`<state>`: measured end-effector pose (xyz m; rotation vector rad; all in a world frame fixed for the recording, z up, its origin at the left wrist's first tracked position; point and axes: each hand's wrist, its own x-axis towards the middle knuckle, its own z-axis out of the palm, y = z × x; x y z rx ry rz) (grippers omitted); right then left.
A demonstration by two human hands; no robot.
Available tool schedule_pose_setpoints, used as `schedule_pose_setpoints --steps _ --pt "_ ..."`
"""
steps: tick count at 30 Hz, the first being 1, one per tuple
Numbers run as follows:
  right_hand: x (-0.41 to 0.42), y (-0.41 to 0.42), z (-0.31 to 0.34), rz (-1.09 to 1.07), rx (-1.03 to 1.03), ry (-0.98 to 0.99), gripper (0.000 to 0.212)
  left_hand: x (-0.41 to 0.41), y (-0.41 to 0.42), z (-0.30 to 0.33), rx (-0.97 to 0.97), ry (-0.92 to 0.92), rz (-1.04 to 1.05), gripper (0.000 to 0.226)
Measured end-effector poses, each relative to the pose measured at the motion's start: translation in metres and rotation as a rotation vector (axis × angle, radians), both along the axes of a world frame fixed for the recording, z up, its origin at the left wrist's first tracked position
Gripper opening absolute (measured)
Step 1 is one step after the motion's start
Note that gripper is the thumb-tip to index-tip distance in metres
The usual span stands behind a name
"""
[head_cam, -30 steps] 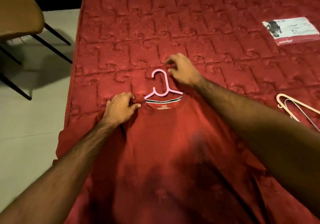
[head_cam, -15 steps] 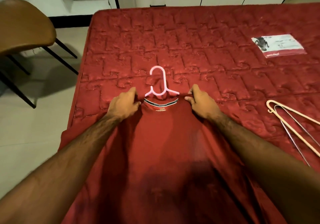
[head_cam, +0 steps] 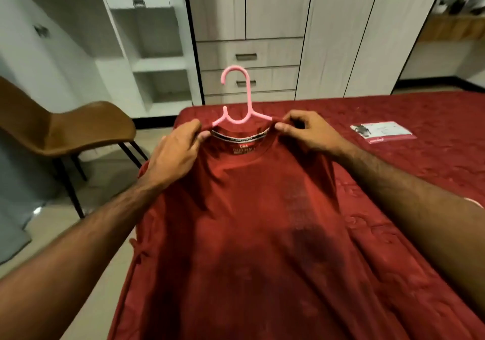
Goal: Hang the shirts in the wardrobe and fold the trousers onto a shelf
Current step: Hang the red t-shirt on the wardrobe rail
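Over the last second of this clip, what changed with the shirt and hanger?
Both hands, left hand and right hand, lifted the dark red t-shirt on its pink plastic hanger off the red quilted bed. Unchanged: white printed packet on bed.

Red shirt [head_cam: 249, 221], pink hanger [head_cam: 237, 95], red quilted bedspread [head_cam: 420, 129], brown chair [head_cam: 78, 129].

Head view looks forward, downward, close over bed [head_cam: 393, 134].
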<state>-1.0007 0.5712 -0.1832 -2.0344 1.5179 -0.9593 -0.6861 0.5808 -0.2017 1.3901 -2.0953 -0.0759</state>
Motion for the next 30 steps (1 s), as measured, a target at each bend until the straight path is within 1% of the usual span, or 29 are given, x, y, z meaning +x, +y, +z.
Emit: schedule_pose_setpoints --steps 2,5,9,12,14,18,21,25,28,30 --pt "0.012 0.025 0.034 0.013 -0.083 -0.004 0.023 0.009 0.025 0.033 -0.105 0.005 0.045 0.028" --pt "0.036 0.064 0.088 -0.042 -0.256 0.049 0.022 0.029 0.07 0.087 -0.238 0.023 0.095 0.028" --pt "0.084 0.103 0.179 -0.086 -0.45 0.098 0.023 0.066 0.115 0.169 -0.337 0.132 0.12 0.022" --pt "0.12 0.13 0.239 -0.069 -0.532 0.065 0.019 0.098 0.148 0.231 -0.391 0.181 0.121 0.015" --pt "0.142 0.144 0.276 -0.01 -0.554 0.013 0.017 0.12 0.169 0.271 -0.427 0.205 0.146 0.017" --pt "0.188 0.159 0.339 0.15 -0.605 -0.108 0.023 0.164 0.204 0.337 -0.517 0.361 0.216 0.029" --pt "0.223 0.149 0.362 0.21 -0.614 -0.169 0.025 0.195 0.21 0.357 -0.532 0.445 0.263 0.035" --pt "0.27 0.114 0.355 0.24 -0.613 -0.19 0.031 0.235 0.193 0.351 -0.528 0.498 0.293 0.038" --pt "0.299 0.07 0.331 0.32 -0.561 -0.141 0.032 0.267 0.166 0.332 -0.475 0.444 0.262 0.032" --pt "0.322 0.032 0.322 0.409 -0.567 -0.05 0.024 0.296 0.139 0.319 -0.406 0.339 0.233 0.019"
